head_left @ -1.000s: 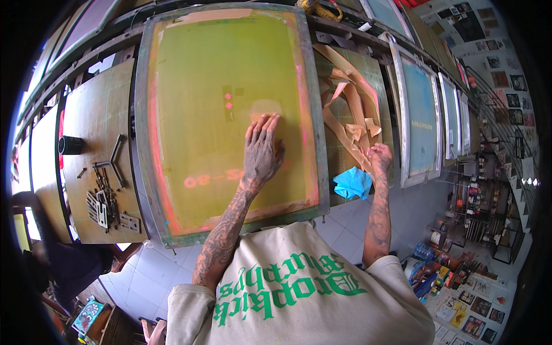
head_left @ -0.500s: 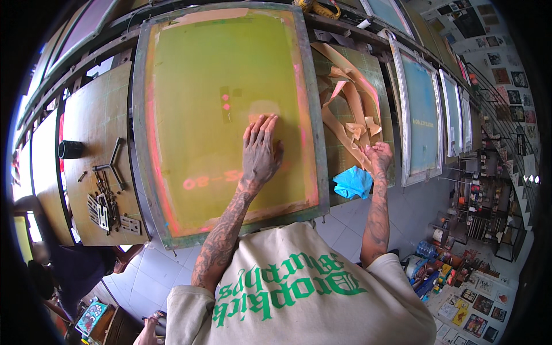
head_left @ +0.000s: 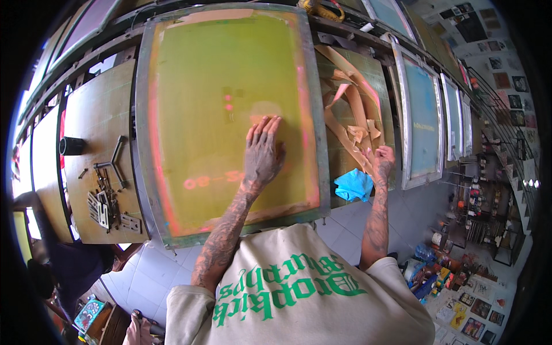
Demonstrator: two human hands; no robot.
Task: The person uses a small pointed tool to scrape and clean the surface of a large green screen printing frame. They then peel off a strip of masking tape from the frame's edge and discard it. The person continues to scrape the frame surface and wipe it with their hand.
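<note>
The left hand (head_left: pixel 263 154) lies flat on the screen (head_left: pixel 201 144), fingers straight, while the right hand (head_left: pixel 384 160) curls by the tape (head_left: pixel 357 110) (whether gripping it, I cannot tell).

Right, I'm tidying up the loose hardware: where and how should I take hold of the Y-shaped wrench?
I'd pinch the upper arm of the Y-shaped wrench, coming from above and its right with the left hand. That arm points away from the cluster of metal parts, with bare board on its right, and its slim, straight shape should suit finger and thumb.
</note>
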